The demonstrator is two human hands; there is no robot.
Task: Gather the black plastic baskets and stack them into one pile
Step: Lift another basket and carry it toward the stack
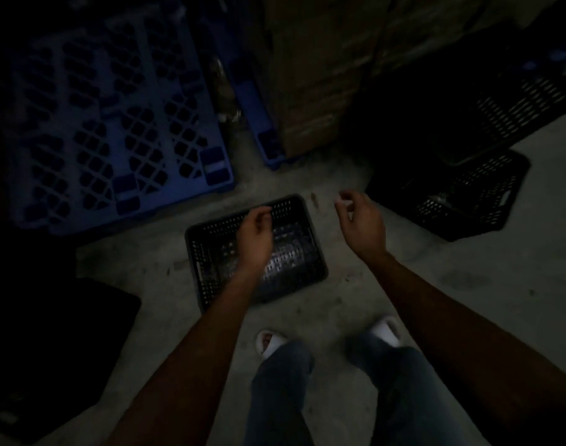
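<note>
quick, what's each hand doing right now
left hand: loosely curled over the black basket, holding nothing.
right hand: fingers pinched, empty as far as visible.

One basket (pixel 294 252) sits on the floor (pixel 452 284) in front of the feet (pixel 272 342). A pallet (pixel 114 123) lies behind it to the left, and boxes (pixel 313 75) stand behind it. Another basket (pixel 461 194) lies to the right.
</note>
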